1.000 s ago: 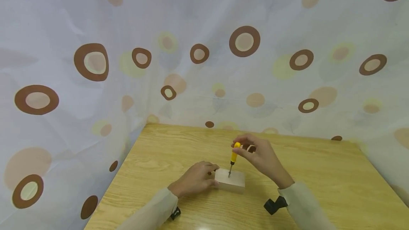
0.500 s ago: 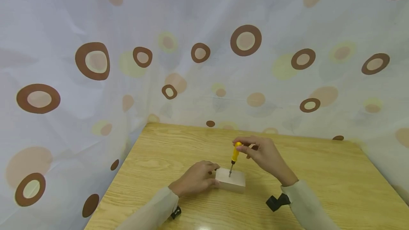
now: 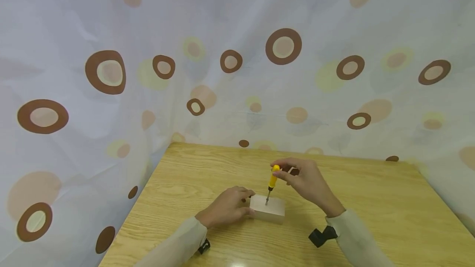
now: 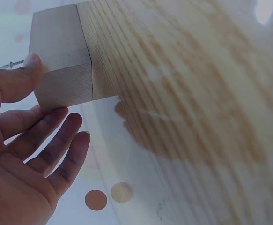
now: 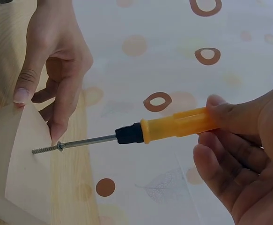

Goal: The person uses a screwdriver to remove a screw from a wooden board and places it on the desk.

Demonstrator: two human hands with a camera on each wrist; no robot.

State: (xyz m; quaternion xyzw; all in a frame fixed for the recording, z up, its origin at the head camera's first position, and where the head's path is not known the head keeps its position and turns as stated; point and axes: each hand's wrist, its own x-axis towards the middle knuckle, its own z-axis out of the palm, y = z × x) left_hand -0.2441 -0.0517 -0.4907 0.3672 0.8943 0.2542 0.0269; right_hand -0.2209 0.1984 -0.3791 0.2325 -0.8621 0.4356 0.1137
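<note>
1. Currently, right hand [image 3: 305, 179] pinches the screwdriver [image 5: 166, 126] by its handle end, over the screw [image 5: 45, 150].
2. Left hand [image 3: 227, 208] pinches the block [image 3: 276, 208] by its left end, on the table [image 3: 193, 176].
3. Block looks light, rigid; hold ends, clear of screw.

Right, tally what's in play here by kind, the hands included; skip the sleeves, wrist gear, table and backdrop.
Screwdriver, yellow-handled: 1
Screw, at the screwdriver's tip: 1
Wooden block: 1
Hands: 2 (left hand, right hand)
Total: 5
</note>
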